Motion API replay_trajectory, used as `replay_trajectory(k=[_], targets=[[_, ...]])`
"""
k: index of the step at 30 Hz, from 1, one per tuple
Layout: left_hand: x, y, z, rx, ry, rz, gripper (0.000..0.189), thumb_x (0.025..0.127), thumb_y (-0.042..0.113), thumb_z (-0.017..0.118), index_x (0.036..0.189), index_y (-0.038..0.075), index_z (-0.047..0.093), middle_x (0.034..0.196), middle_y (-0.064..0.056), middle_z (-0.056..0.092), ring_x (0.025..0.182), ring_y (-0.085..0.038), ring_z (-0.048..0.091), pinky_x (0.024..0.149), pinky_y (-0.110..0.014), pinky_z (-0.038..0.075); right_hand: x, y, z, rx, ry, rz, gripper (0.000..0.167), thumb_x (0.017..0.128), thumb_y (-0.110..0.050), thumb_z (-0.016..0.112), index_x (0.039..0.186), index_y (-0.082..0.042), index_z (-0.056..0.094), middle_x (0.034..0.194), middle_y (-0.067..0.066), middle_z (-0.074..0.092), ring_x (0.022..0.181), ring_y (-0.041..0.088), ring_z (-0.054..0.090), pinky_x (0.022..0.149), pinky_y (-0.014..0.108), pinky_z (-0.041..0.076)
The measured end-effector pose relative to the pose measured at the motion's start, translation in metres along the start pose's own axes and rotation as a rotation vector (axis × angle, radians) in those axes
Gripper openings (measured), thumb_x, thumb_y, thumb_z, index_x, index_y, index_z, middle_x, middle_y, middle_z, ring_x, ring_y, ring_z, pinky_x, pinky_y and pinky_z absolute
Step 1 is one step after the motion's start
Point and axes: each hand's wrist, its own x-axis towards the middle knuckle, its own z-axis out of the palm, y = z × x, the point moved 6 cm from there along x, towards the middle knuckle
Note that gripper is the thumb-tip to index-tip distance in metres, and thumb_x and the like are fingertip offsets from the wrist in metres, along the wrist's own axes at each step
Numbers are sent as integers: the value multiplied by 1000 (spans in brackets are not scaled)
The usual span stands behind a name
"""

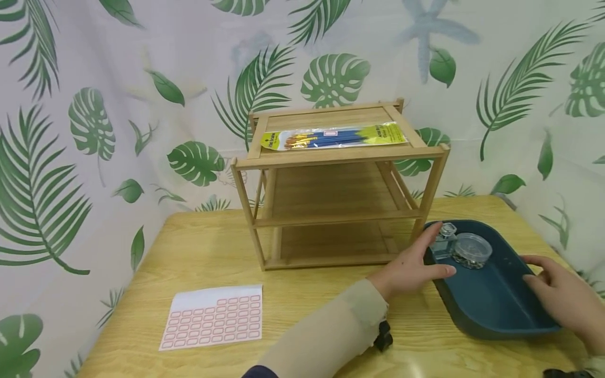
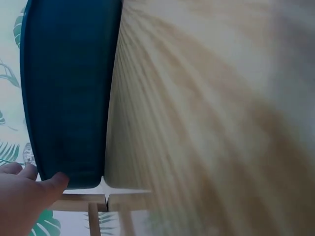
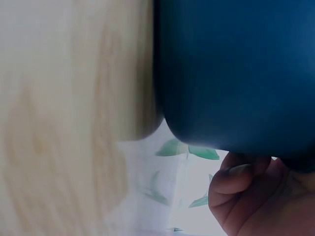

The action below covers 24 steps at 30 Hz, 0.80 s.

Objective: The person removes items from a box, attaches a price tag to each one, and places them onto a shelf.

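A dark blue plastic tub [image 1: 491, 302] sits at the right of the table. Inside its far left corner are a small clear glass bottle [image 1: 443, 245] and a round clear container [image 1: 471, 249] with small dark bits in it. My left hand [image 1: 410, 266] is at the tub's left rim, its index finger and thumb straight and spread wide, the fingertips near the bottle. On the opposite side, my right hand [image 1: 560, 294] grips the right rim, thumb toward the inside. Curled fingers [image 3: 236, 179] show against the tub's outer wall in the right wrist view.
A wooden shelf rack [image 1: 337, 214] stands left of the tub, close to the left hand. On its top lies a packet of blue-handled paintbrushes [image 1: 337, 137] bearing a red-bordered label. A sheet of label stickers [image 1: 212, 319] lies at the table's front left.
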Motion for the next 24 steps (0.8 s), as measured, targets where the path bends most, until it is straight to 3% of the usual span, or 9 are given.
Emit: replay_trajectory(k=[12,24], targets=[[20,0,11,-69,107,-14,90,97,33,70,158,50,6,162,20,12,148,-10,21,110,-40,38,-3,-5,-5,-30,-19,-18,45,110,-19,41,141,13,40,73,5,49,56,19,43,49,32,34],[45,-3,17,22,234,-18,94,93,33,75,159,45,9,161,15,21,144,-10,32,106,-37,43,-7,-7,-6,-31,12,-18,42,109,-18,42,140,11,42,75,6,49,53,19,40,47,32,33]])
